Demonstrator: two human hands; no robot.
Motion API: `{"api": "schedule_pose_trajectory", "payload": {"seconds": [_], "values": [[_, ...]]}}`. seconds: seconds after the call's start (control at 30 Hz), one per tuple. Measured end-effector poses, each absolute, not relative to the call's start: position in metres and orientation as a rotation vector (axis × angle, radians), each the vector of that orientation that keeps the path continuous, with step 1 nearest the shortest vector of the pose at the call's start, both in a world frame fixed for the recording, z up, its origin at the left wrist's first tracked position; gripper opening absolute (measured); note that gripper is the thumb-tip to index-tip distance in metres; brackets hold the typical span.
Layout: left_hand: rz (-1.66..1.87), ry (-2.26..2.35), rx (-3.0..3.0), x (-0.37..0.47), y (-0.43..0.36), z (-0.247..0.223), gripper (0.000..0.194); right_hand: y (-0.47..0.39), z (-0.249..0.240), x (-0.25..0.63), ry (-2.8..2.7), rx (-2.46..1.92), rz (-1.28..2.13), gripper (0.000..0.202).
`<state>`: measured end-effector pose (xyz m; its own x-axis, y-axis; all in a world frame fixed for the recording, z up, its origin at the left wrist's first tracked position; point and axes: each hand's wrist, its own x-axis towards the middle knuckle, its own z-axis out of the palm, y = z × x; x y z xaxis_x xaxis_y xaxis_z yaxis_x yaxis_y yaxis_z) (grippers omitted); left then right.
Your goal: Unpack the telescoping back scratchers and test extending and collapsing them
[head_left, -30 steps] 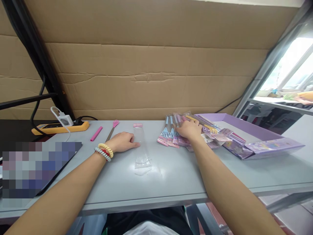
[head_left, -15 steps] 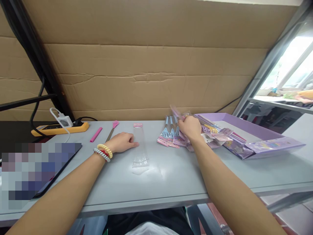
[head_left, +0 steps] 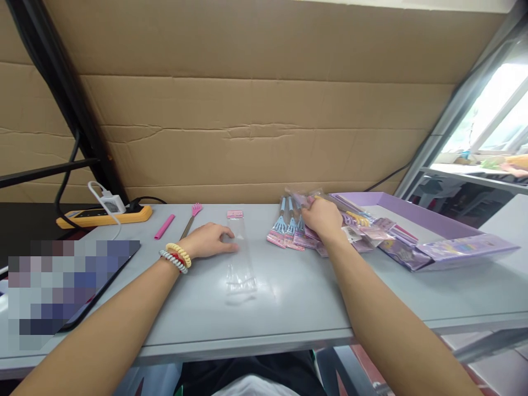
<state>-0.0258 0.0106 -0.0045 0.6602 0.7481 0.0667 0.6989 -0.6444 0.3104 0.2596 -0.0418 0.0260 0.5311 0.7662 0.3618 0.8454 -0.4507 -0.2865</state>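
My left hand [head_left: 209, 240], with bracelets at the wrist, rests on the table with thumb and fingers apart at the left edge of a clear plastic bag [head_left: 240, 258] with a pink header. Partly beneath this hand lies a stick with a pink hand-shaped end [head_left: 197, 209]; a pink tube [head_left: 164, 226] is to its left. My right hand [head_left: 324, 217] is closed at the heap of packaged items [head_left: 363, 234], fingers round clear packaging. Just left of it lie bagged blue hand-shaped sticks [head_left: 280, 223].
A purple box [head_left: 437, 220] stands open at the right. A yellow power strip [head_left: 136, 214] with a white charger [head_left: 112, 203] sits back left, a dark-edged tablet [head_left: 99, 286] in front. Cardboard [head_left: 264, 132] lines the back.
My left thumb and fingers have spread a little, and the clear bag has shifted slightly toward the front. The packaging at my right hand has dropped lower.
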Motion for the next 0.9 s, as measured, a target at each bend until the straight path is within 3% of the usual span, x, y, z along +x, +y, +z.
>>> {"api": "schedule_pose_trajectory", "payload": {"seconds": [0.2, 0.37, 0.47, 0.67, 0.9], "values": [[0.633, 1.3, 2.643, -0.014, 0.012, -0.007, 0.044, -0.04, 0.023, 0.251, -1.464, -2.136, -0.475, 0.038], [0.152, 1.268, 2.637, -0.01, 0.006, -0.011, 0.099, -0.037, 0.011, 0.223, -1.824, -1.729, -0.27, 0.034], [0.026, 1.205, 2.642, -0.009, 0.0, -0.012, 0.119, -0.039, 0.0, 0.205, -2.117, -1.549, -0.03, 0.041], [-0.055, 1.133, 2.653, -0.008, -0.005, -0.009, 0.117, -0.04, -0.012, 0.189, -2.226, -1.736, 0.113, 0.047], [0.112, 1.118, 2.588, -0.007, -0.004, -0.013, 0.117, -0.035, -0.011, 0.192, -2.106, -1.705, 0.077, 0.023]]}}
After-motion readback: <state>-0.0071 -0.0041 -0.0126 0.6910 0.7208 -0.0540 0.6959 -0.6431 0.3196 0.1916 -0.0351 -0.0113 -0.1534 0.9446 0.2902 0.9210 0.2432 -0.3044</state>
